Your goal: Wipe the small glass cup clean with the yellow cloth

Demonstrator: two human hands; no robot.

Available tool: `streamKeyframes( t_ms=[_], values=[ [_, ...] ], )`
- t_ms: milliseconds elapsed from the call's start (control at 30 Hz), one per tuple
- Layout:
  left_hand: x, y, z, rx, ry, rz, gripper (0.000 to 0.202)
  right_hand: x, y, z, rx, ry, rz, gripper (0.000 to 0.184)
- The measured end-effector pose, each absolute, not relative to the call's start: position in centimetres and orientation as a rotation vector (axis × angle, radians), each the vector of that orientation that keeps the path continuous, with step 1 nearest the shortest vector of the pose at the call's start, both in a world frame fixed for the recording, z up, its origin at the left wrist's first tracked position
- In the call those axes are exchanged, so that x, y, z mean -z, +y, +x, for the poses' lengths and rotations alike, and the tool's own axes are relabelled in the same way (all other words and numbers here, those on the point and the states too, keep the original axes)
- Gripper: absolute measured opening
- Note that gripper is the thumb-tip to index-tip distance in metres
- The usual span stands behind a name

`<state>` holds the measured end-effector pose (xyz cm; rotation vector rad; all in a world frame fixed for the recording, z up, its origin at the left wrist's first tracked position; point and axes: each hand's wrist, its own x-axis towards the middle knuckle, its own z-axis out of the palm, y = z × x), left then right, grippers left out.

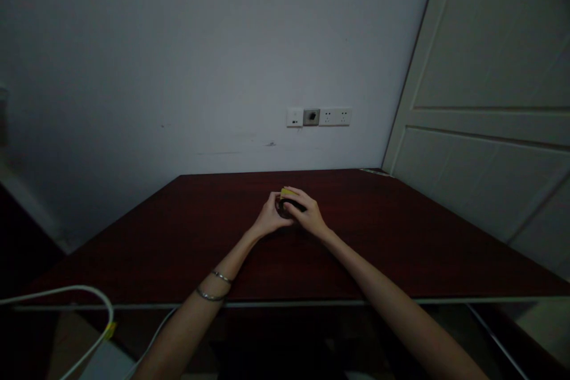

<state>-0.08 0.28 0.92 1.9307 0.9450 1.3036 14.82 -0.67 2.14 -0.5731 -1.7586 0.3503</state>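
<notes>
Both hands meet over the middle of the dark red table. My left hand is wrapped round the left side and underside of a small, dark, round thing with a shiny rim; its exact kind is too dim to make out. A small yellow block shows at the top of that round thing, under the fingers of my right hand. My right hand is curled closed on the yellow block, with its thumb by the dark opening. The fingers hide much of both things. Two metal bangles circle my left forearm.
The table top reaches back to a pale wall with a row of sockets. A panelled door stands along the right side. A white cable loops at the table's front left edge.
</notes>
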Motion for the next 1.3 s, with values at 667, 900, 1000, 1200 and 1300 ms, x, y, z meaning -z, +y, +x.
streamKeyframes(
  t_ms=[667,900,1000,1200,1300],
  values=[
    [-0.2,1.1,0.5,-1.374,0.855,1.74,0.065,-2.3,-1.0,14.6,-0.469,-1.652,-0.566,0.026],
    [-1.3,0.2,0.6,-1.342,0.833,1.657,0.07,-1.7,0.8,14.5,-0.838,-1.344,-0.668,0.034],
    [-1.3,0.5,0.6,-1.362,0.85,1.601,0.068,-1.9,0.1,14.4,-0.715,-1.417,-0.634,0.032],
    [-1.1,0.9,0.5,-1.375,0.822,1.567,0.061,-2.3,-1.6,14.5,-0.478,-1.645,-0.533,0.026],
    [-1.2,0.6,0.5,-1.365,0.84,1.638,0.064,-2.2,-1.2,14.6,-0.518,-1.568,-0.558,0.026]
  ],
)
